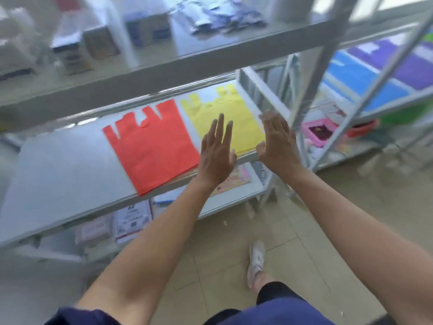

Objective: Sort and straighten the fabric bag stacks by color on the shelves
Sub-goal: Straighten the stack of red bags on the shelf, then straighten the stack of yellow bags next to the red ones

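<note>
A stack of red fabric bags lies flat on the middle grey shelf, its near corner overhanging the front edge. To its right lies a stack of yellow fabric bags, handles pointing to the back. My left hand hovers with fingers spread over the gap between the two stacks, at the yellow stack's near-left corner. My right hand is open at the yellow stack's right side, near the shelf's front edge. Neither hand holds anything. The picture is blurred by motion.
The upper shelf carries boxes and wrapped packets. A second rack at the right holds blue bags and purple bags. A slanted metal post stands right of the yellow stack. A pink tray and papers lie lower down. My foot stands on the tiled floor.
</note>
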